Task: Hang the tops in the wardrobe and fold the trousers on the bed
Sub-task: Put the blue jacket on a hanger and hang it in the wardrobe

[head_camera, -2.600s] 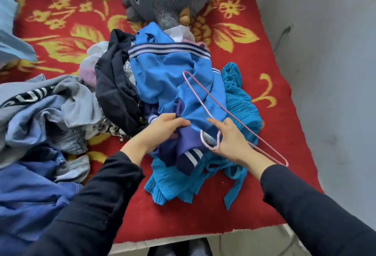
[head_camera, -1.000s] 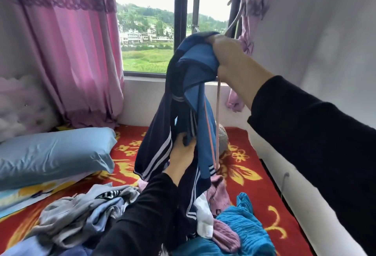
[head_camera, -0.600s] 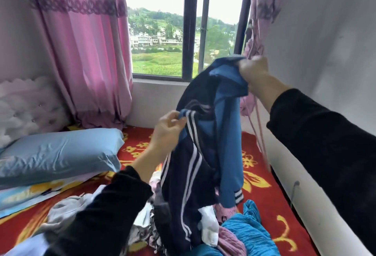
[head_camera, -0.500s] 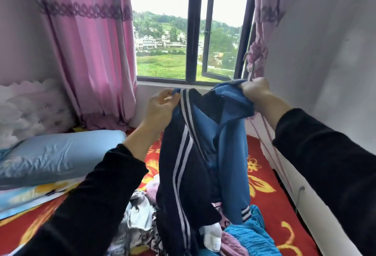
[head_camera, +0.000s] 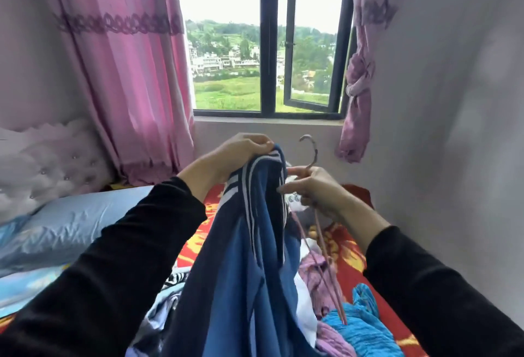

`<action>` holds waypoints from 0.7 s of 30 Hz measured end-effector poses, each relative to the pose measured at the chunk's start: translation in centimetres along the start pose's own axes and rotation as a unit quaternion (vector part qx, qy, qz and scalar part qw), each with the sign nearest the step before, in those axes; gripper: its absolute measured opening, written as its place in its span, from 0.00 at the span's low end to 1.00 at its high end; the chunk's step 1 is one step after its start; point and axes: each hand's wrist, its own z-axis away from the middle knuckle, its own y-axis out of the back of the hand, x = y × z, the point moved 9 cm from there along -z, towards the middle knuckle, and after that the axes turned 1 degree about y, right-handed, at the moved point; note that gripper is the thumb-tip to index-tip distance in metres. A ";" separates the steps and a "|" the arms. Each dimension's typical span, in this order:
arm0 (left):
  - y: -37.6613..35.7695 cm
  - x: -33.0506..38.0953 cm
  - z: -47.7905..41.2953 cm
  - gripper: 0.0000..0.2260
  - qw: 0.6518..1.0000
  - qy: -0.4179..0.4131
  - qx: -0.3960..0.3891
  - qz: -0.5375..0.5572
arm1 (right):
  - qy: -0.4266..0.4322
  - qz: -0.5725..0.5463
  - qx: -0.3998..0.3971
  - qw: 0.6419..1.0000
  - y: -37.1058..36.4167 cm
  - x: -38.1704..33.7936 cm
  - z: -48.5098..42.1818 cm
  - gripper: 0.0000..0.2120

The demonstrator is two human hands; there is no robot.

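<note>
Nearest the camera, a blue top [head_camera: 241, 285] hangs in front of the person, navy and mid-blue panels with white stripes running down from its upper edge (its lower part drops out of view). Over the bed [head_camera: 351, 260], with its red, yellow-flowered cover, the left hand [head_camera: 243, 152] clenches the top's upper edge, holding it up. Just beside it, the right hand [head_camera: 312, 189] grips a thin pink hanger [head_camera: 320, 231], hook upward, its wires slanting down toward a turquoise garment [head_camera: 365, 328]. Beyond stands the window [head_camera: 269, 44].
</note>
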 end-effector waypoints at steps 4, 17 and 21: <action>0.1 -1.8 0.8 0.09 1.000 0.025 0.004 -0.010 | 0.031 0.029 0.036 0.998 -2.1 1.8 -0.6 0.03; 1.9 -11.1 5.8 0.15 0.901 0.027 0.233 -0.364 | 0.087 0.180 0.145 0.969 -1.0 -3.4 -0.5 0.14; 2.1 -15.2 6.9 0.11 0.898 0.115 0.301 -0.300 | 0.104 0.162 0.188 0.963 0.4 -4.5 0.0 0.17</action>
